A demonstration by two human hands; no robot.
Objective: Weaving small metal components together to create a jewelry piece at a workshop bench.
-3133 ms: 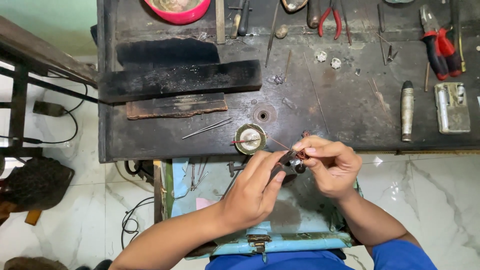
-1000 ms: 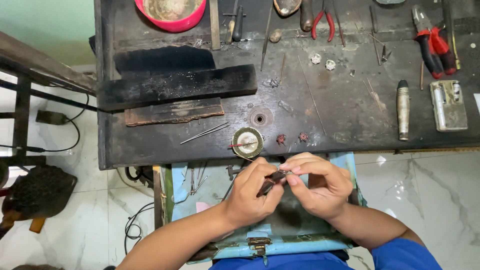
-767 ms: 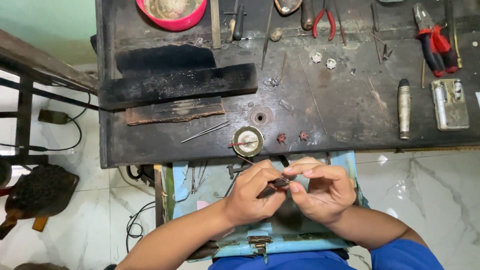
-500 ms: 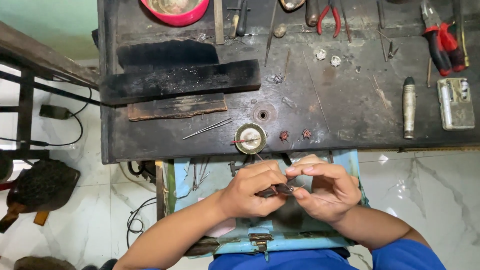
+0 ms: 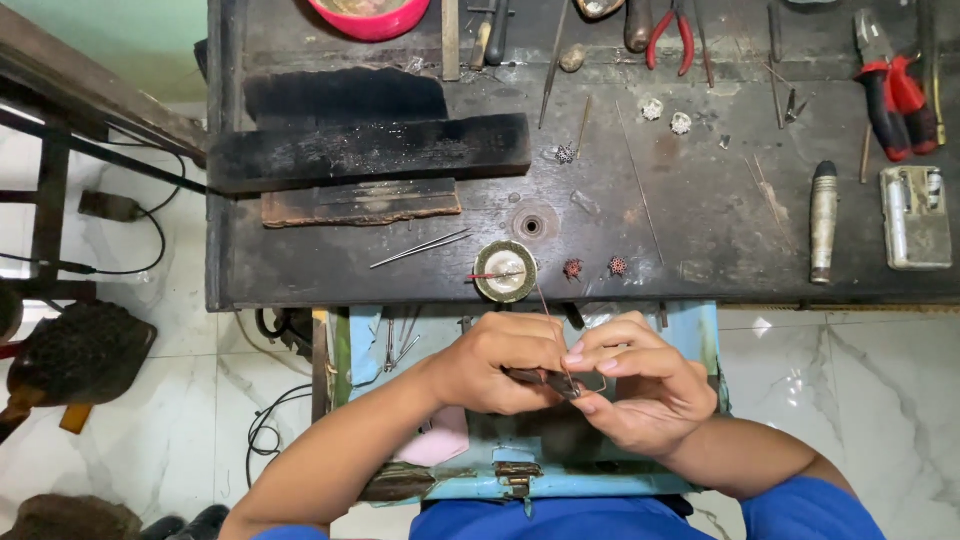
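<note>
Fingertips point(image 5: 582, 358) of both hands are pressed together over the open light-blue drawer point(image 5: 690, 330), just below the near edge of the workbench point(image 5: 700, 230). Left hand point(image 5: 495, 362) is curled, pinching a small dark tool point(image 5: 545, 380), looks like tweezers or fine pliers, can't say which. Right hand point(image 5: 640, 385) meets it with thumb and forefinger closed around the tip of that tool, and a thin wire point(image 5: 548, 318) sticks up from the pinch toward the bench. Whatever tiny piece sits between the fingers is hidden, so no idea what it is.

Right at the near edge of the bench sits a small round brass dish point(image 5: 505, 271) with a red-tipped pin lying across it. Just to its right are two little reddish beaded ornaments point(image 5: 595, 267), and to its left a couple of thin metal needles point(image 5: 420, 248).

Further back on the left there's a charred wooden block point(image 5: 370, 150) with a thinner scorched slab point(image 5: 360, 202) in front of it. Toward the right edge lie a metal handle tool point(image 5: 823, 220) and a grey rectangular lighter-like box point(image 5: 915, 217). Along the far edge: a pink bowl point(image 5: 370, 15), red-handled pliers point(image 5: 670, 30), and bigger red-and-black cutters point(image 5: 895, 90) at the far right corner.
</note>
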